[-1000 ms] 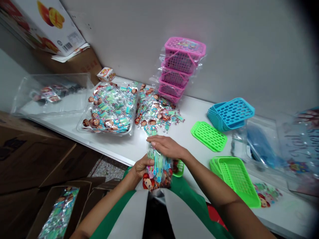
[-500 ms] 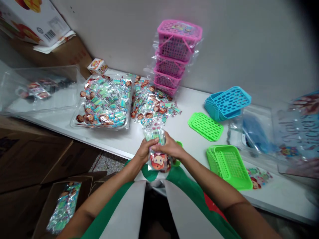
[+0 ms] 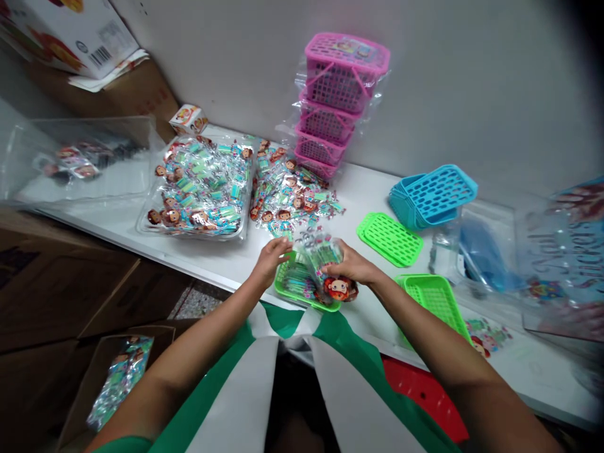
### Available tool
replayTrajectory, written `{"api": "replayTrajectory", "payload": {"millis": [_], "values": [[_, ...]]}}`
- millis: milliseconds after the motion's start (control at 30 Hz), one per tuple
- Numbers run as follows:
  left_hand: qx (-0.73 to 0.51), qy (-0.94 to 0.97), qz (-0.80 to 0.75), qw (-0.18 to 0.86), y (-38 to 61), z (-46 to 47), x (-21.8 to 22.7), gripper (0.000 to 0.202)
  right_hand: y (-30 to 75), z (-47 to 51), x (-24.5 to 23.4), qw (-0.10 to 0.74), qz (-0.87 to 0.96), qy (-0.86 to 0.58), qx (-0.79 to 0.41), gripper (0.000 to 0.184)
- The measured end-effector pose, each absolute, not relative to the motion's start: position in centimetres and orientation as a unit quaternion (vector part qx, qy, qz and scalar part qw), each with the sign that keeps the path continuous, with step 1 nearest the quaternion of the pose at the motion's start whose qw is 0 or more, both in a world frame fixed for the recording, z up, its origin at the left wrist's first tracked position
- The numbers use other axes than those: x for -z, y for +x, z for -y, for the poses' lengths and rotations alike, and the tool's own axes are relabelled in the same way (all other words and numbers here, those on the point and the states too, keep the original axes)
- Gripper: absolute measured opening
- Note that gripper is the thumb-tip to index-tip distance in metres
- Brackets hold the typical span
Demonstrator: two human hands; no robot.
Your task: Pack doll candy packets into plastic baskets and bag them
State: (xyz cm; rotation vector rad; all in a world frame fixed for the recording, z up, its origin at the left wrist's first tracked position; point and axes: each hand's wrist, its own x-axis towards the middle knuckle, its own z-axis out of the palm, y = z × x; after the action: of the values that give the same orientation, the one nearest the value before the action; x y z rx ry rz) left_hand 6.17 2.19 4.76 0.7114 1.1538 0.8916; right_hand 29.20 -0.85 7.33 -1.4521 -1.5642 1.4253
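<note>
My right hand [image 3: 353, 265] grips a small stack of clear plastic packets [image 3: 325, 257] printed with a red-haired doll. The stack tilts above the right side of a green basket [image 3: 289, 296], which holds similar packets in its mesh. My left hand [image 3: 274, 259] hovers at the basket's back left corner, its fingers loosely bent and apart, with nothing visible in them. Behind my hands, a loose pile of doll packets [image 3: 295, 192] lies on the white table [image 3: 226, 261]. A clear tray to its left is heaped with more packets [image 3: 201, 182].
Pink lidded baskets [image 3: 337, 88] stand stacked in plastic against the wall. To the right are blue baskets [image 3: 419, 201], green lids [image 3: 391, 239], nested green baskets [image 3: 436, 302] and a clear bin [image 3: 491, 251]. Cardboard boxes [image 3: 47, 283] sit at the left below the table edge.
My left hand has let go of the packets and moved left. My right hand has carried the stack to the right, uncovering the green basket with packets inside.
</note>
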Motion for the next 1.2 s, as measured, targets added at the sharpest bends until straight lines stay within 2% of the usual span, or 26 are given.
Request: {"api": "replayTrajectory", "payload": {"millis": [100,167,233,300,367,467,533,600,667,700,867,1000,1100,1200], "values": [[-0.42,0.327,-0.596,0.601,3.9,-1.8,-2.8,0.047,28.9,2.3,-6.1,0.168,0.654,-0.586,-0.447,0.085],[-0.427,0.368,-0.621,0.544,3.0,-1.5,-2.2,0.047,27.8,3.2,-5.3,0.102,0.713,-0.612,-0.326,0.091],[-0.429,0.433,-0.63,0.481,2.7,-0.9,-1.9,0.045,26.2,4.0,-4.4,0.048,0.755,-0.62,-0.208,0.087],[-0.408,0.536,-0.614,0.412,2.8,-0.1,-1.8,0.045,24.6,4.6,-3.2,0.01,0.775,-0.615,-0.143,0.076],[-0.348,0.671,-0.555,0.347,3.2,0.8,-1.5,0.05,23.3,5.1,-2.0,-0.011,0.782,-0.611,-0.12,0.066],[-0.212,0.83,-0.435,0.278,3.7,1.8,-0.4,0.069,22.5,5.5,-1.0,-0.019,0.778,-0.615,-0.127,0.061],[-0.143,0.867,-0.407,0.247,3.8,2.1,0.6,0.075,22.8,5.8,-0.8,-0.019,0.781,-0.605,-0.151,0.067],[-0.11,0.873,-0.42,0.224,3.7,2.2,1.6,0.073,23.5,6.0,-0.7,-0.021,0.795,-0.576,-0.19,0.084],[-0.103,0.869,-0.433,0.217,3.5,2.1,2.2,0.07,24.0,6.2,-0.6,-0.018,0.802,-0.555,-0.22,0.097],[-0.109,0.866,-0.434,0.222,3.4,2.0,2.3,0.07,24.1,6.3,-0.4,-0.015,0.8,-0.557,-0.222,0.098],[-0.175,0.861,-0.364,0.309,2.4,1.5,1.9,0.071,22.9,6.6,1.1,0.002,0.771,-0.618,-0.151,0.081],[-0.191,0.853,-0.334,0.353,1.9,1.2,2.1,0.084,22.4,6.7,1.4,0.017,0.755,-0.637,-0.153,0.088],[-0.203,0.832,-0.374,0.357,2.5,1.3,2.8,0.085,22.9,6.6,1.0,0.034,0.76,-0.619,-0.194,0.094],[-0.195,0.821,-0.411,0.345,3.2,1.7,3.3,0.083,23.0,6.6,0.8,0.045,0.765,-0.612,-0.197,0.081]]}}
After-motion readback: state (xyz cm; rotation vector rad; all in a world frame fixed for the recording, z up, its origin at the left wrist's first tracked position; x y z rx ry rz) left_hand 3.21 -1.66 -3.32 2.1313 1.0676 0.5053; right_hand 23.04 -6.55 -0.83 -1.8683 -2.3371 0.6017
